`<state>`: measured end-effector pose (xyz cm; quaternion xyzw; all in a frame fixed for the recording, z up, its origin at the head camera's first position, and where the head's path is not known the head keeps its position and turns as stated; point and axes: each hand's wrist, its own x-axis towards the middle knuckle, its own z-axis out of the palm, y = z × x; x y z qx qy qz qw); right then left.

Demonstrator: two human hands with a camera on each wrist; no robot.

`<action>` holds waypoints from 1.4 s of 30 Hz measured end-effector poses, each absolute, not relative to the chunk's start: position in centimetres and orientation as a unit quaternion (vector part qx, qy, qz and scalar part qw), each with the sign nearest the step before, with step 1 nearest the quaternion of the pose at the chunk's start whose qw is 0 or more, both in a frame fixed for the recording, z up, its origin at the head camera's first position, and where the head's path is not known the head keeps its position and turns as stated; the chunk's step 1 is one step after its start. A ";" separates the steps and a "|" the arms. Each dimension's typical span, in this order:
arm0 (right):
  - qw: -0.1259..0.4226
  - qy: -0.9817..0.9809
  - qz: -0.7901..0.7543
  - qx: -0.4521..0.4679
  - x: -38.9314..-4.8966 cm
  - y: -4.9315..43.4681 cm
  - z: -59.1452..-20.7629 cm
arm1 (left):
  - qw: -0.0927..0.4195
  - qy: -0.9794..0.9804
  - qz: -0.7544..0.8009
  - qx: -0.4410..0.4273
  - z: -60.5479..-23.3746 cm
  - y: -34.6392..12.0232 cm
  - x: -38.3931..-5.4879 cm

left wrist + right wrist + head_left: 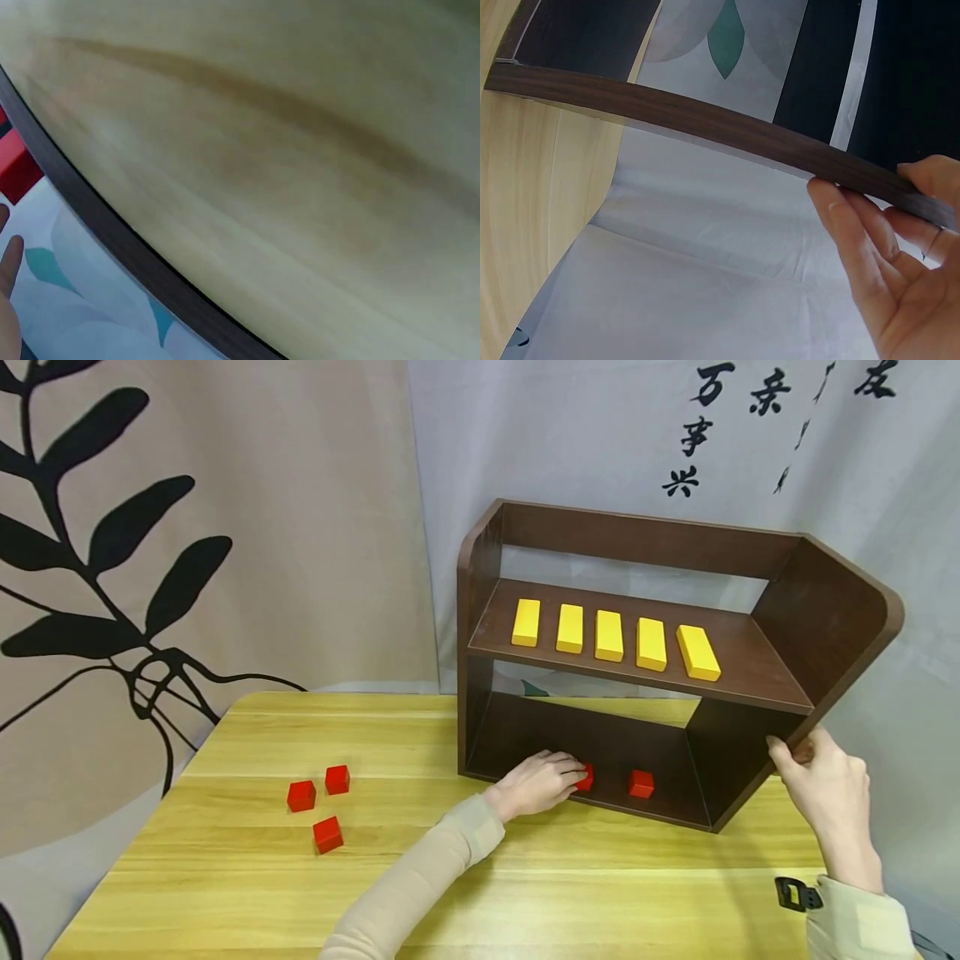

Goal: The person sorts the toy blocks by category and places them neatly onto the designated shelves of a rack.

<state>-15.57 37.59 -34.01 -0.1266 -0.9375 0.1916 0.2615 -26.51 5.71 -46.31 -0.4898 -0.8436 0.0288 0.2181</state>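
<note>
A dark brown two-tier shelf stands on the table, yellow blocks in a row on its upper board. My left hand is at the front of the lower board, fingers curled over a red cube and partly covering it. Another red cube sits to its right. Only a few left fingers enter the left wrist view, below a red cube. My right hand grips the edge of the shelf's right side panel; the right wrist view shows fingers beneath the panel edge.
Three loose red cubes lie on the wooden table, left of the shelf. Behind the table hangs a cloth printed with black leaves and characters. A black buckle hangs at the right sleeve.
</note>
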 end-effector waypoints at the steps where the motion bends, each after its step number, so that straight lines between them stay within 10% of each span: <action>1: 0.262 -0.938 0.191 -0.127 -15.6 37.6 -34.0 | 0.207 -0.844 0.033 -0.493 -46.3 5.8 -26.4; 16: 0.260 -0.938 0.195 -0.124 -15.6 37.5 -33.9 | 0.099 -0.859 0.115 -0.489 -46.1 8.2 -25.2; 42: 0.256 -0.938 0.194 -0.129 -15.6 37.6 -34.1 | 0.127 -0.861 0.042 -0.491 -45.4 6.5 -24.5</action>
